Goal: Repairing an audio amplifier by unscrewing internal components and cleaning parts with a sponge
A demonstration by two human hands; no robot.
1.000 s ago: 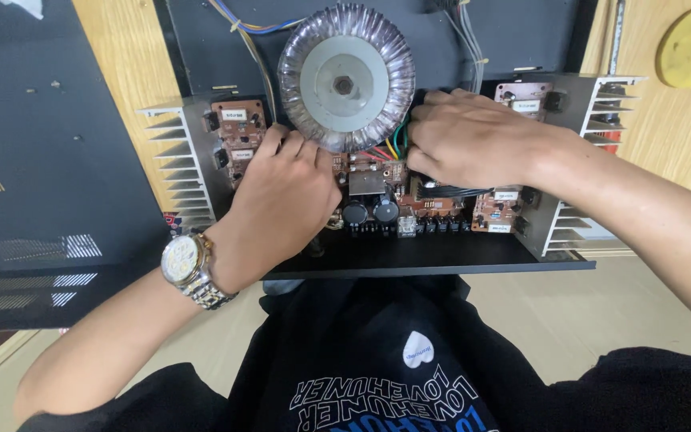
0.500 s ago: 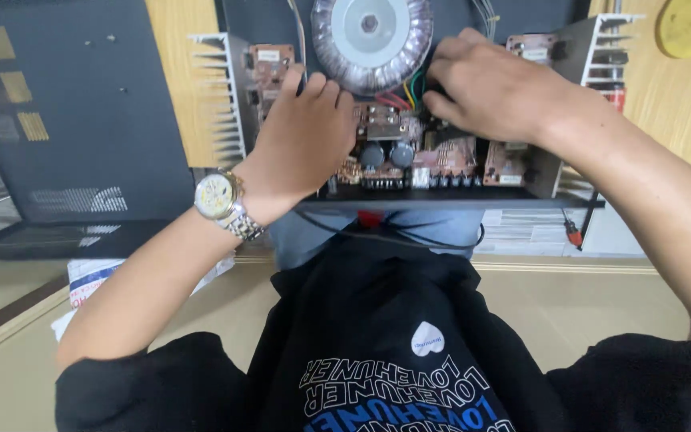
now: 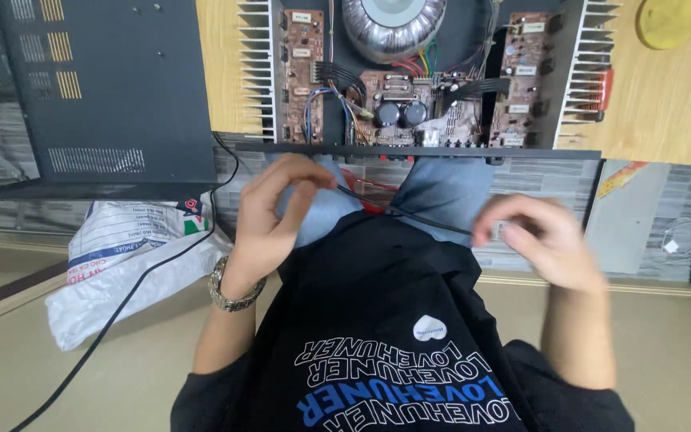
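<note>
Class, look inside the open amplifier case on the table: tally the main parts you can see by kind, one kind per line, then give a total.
Ring-shaped transformer: 1
Finned heat sinks: 2
Brown circuit boards: 3
Large round capacitors: 2
Total: 8

I see a thin black cable (image 3: 409, 214) betw. both hands. Watch (image 3: 229, 290) on left wrist: silver metal band. Shirt (image 3: 385, 320): black w/ white and blue lettering plus a small white heart. Jeans (image 3: 441, 188): blue. Open chassis (image 3: 425, 149): black frame, brown circuit boards (image 3: 397, 100), silver finned heatsinks (image 3: 253, 68), grey ring coil (image 3: 393, 24), red/yellow/green/blue wires (image 3: 417, 64). Cover panel (image 3: 113, 88): dark grey w/ yellow slots. Bag (image 3: 121, 256): white, red-green print. Tabletop (image 3: 665, 104): light wood; disc (image 3: 669, 20): yellow.
</note>
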